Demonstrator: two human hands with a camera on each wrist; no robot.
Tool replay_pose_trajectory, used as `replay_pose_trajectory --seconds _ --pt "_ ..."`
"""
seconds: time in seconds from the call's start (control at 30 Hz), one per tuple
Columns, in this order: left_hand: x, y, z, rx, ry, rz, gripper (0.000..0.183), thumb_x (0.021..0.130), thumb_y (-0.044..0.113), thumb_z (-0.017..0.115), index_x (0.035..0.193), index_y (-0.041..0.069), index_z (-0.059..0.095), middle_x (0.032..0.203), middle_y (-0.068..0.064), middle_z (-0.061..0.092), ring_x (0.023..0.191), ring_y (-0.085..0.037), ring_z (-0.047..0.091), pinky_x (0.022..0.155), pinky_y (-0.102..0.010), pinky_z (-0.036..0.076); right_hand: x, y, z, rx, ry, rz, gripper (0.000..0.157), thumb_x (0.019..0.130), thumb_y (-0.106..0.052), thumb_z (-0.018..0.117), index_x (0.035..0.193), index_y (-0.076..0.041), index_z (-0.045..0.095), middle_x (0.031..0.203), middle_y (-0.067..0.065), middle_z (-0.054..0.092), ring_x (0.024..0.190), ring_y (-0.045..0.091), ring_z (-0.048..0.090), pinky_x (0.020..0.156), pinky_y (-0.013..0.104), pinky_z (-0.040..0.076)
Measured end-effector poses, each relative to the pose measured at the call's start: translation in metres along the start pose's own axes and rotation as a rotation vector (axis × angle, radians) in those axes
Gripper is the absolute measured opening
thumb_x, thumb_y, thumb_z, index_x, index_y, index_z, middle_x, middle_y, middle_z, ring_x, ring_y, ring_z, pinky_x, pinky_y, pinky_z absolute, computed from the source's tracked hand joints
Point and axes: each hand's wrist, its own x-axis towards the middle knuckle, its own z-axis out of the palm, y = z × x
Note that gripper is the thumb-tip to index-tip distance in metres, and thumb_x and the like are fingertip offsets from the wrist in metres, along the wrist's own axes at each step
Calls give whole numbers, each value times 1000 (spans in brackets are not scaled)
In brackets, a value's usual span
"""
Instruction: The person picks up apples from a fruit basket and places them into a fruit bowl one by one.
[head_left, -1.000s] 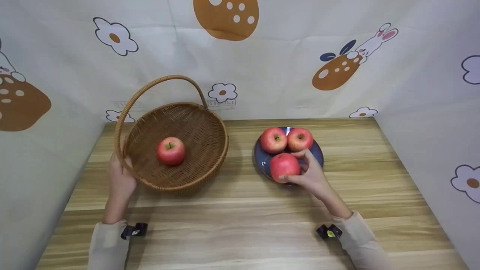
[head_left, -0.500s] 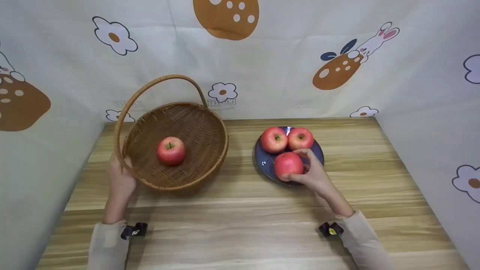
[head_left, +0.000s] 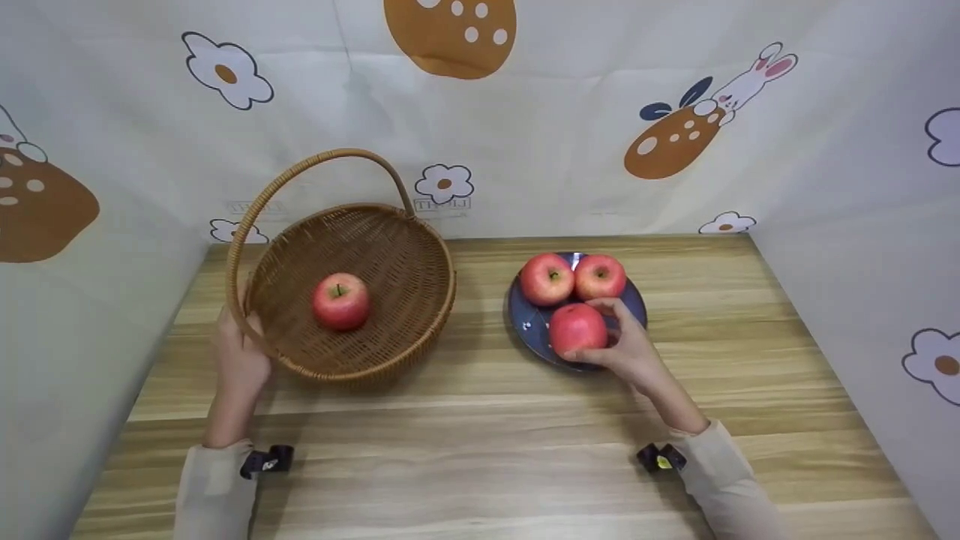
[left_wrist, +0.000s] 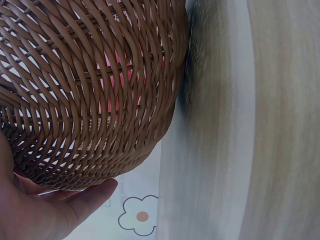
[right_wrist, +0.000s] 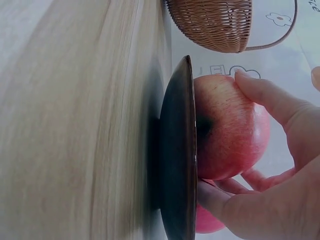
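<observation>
In the head view, my left hand (head_left: 241,352) grips the left side of a wicker basket (head_left: 405,300) by the foot of its arched handle. Fingers (left_wrist: 92,197) lie along the woven wall in the left wrist view. Inside the basket sits one red apple (head_left: 341,301), stem up. To the right, my right hand (head_left: 628,349) holds another apple (head_left: 578,331) between thumb and fingers, over the front of a dark blue plate (head_left: 531,336). From the right wrist view, this apple (right_wrist: 230,130) is right at the plate's rim. Two more apples (head_left: 547,279) sit behind it on the plate.
Basket and plate stand apart on a wood-grain table (head_left: 480,450), near its back edge. A pale printed cloth (head_left: 555,150) rises behind and at both sides. The basket's tall handle (head_left: 330,156) arches up in front of the cloth. Each sleeve cuff carries a small black device (head_left: 661,457).
My right hand and its apple have shifted slightly right, further over the plate, then stayed almost still. The left hand and basket hold their place.
</observation>
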Motion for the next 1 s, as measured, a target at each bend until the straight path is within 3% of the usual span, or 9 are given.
replay_pose_trajectory --seconds 0.27,0.4,0.67,1.0 --pt "-1 0 0 22 1 -7 50 102 -3 36 150 -19 42 149 -44 45 143 -59 38 120 -67 28 -3 -1 3 -24 38 -2 83 69 9 92 136 6 45 139 27 52 120 43 63 104 45 51" --pt "0 0 -1 24 -4 -16 51 103 -2 35 150 -19 42 150 -43 44 144 -58 38 120 -65 28 -3 0 7 -57 49 -6 86 68 6 94 137 6 45 141 27 55 125 43 62 108 49 49" --pt "0 0 -1 8 -2 -4 50 103 -2 35 149 -18 44 150 -41 46 145 -55 40 122 -61 29 0 5 16 -105 75 -51 87 66 2 98 135 4 44 137 24 58 129 38 59 111 47 47" --pt "-1 2 -3 33 -7 -12 48 103 -3 37 148 -19 45 145 -43 49 141 -58 42 117 -69 32 -2 -5 10 -49 17 31 75 81 -4 89 142 3 46 136 23 58 122 35 63 104 40 50"
